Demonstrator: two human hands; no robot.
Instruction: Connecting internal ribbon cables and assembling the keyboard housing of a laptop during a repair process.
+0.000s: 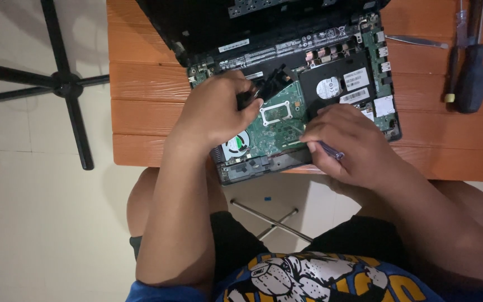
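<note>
- A printed blue shirt [314,279] fills the bottom of the frame.
- Right hand [353,145], fingers pinching a small screwdriver [331,150], its shaft hidden, at the green circuit board [278,126], centre frame.
- Left hand [219,109] grips a black part [269,81] just above, on the opened laptop [308,72] on the orange surface [141,84].

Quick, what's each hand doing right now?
Left hand: closed on a black part over the opened laptop.
Right hand: closed on a small screwdriver.

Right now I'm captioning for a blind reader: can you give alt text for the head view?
Two bare hands work on an opened laptop on an orange wooden table: the left hand grips a black part over the green circuit board, the right hand holds a thin tool. Screwdrivers lie at right.
</note>
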